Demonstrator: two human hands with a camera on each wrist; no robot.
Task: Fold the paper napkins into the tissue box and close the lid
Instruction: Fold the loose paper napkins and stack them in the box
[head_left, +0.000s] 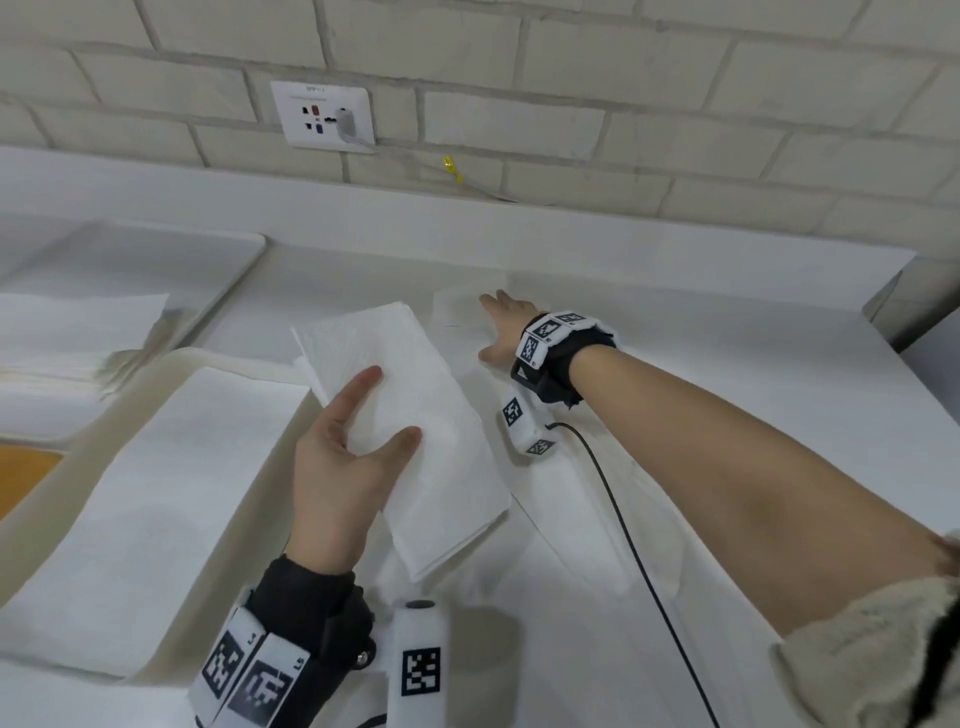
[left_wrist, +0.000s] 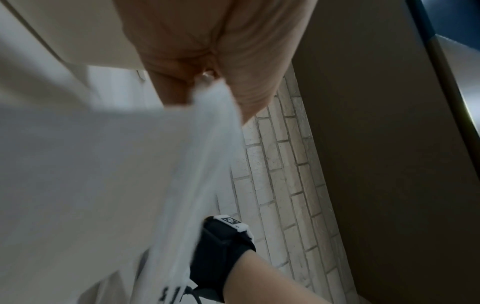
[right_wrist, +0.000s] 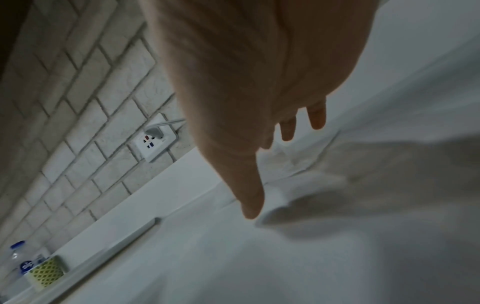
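My left hand grips a folded white napkin above the counter, thumb and one finger on top, the other fingers hidden beneath. In the left wrist view the napkin hangs pinched in that hand. Just left of it stands the open cream tissue box with flat napkins inside. My right hand reaches forward, its straight fingers lying on a flat unfolded napkin at the back of the counter.
A stack of loose napkins lies at the far left, in front of a white tray-like piece. Another sheet is spread on the counter under my right forearm. A black cable crosses it. The brick wall carries a socket.
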